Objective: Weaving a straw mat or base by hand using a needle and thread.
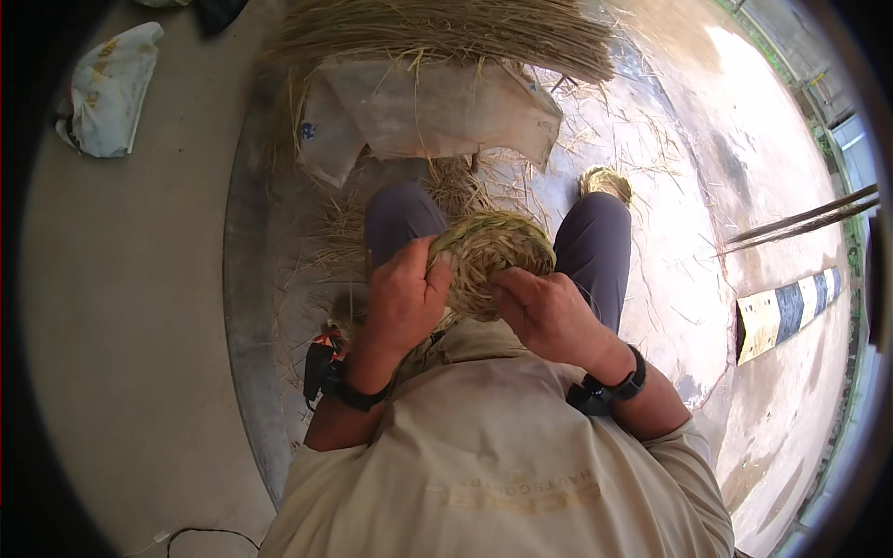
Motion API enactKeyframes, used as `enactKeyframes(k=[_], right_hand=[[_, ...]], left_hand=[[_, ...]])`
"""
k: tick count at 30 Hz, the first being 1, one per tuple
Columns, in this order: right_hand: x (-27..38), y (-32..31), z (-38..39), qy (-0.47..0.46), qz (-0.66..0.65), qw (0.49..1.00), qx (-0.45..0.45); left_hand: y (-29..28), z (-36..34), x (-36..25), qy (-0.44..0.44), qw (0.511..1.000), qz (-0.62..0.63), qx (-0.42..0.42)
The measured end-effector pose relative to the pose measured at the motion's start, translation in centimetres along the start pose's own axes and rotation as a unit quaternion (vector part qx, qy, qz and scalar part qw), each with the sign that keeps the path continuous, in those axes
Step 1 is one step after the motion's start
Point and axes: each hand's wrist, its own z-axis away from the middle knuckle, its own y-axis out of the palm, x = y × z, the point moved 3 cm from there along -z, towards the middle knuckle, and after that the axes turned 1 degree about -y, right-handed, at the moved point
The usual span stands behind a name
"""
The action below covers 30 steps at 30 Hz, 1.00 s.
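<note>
Between my knees I hold a small round woven straw basket (496, 244), pale green and tan, with its braided rim tilted toward me. My left hand (409, 290) grips the rim on its left side, thumb on the inner face. At the lower right of the opening, my right hand (549, 312) is closed with thumb and forefinger pinched at the weave. Any single strand between those fingertips is too small to make out. Both wrists carry black straps with small dark devices.
Ahead, a large bundle of dry straw (446, 37) lies over a draped, whitish sheet (437, 107). Another woven straw piece (606, 184) sits beyond my right knee. Loose stalks litter the floor. A white sack (113, 88) lies far left; a striped black-and-cream block (789, 312) stands right.
</note>
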Motion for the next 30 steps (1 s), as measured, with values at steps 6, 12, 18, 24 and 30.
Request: enactKeyframes(k=[6, 12, 18, 24, 30], right_hand=[[-0.1, 0.6, -0.2, 0.005, 0.030, 1.000, 0.000], [-1.0, 1.7, -1.4, -0.016, 0.044, 0.999, -0.019], [-2.6, 1.0, -0.4, 0.080, -0.139, 0.987, 0.016], [-2.4, 1.1, -0.5, 0.058, -0.151, 0.986, -0.039], [0.3, -3.1, 0.5, -0.058, 0.104, 0.985, -0.122]], left_hand=[[0.4, -0.3, -0.6, -0.001, 1.000, -0.009, -0.007], [2.1, 0.7, -1.9, -0.006, 0.999, -0.031, 0.038], [1.8, -0.6, -0.7, 0.022, 0.996, -0.067, 0.046], [2.3, -0.9, -1.7, 0.075, 0.986, -0.113, 0.093], [2.5, -1.3, -1.0, 0.155, 0.977, -0.100, 0.103]])
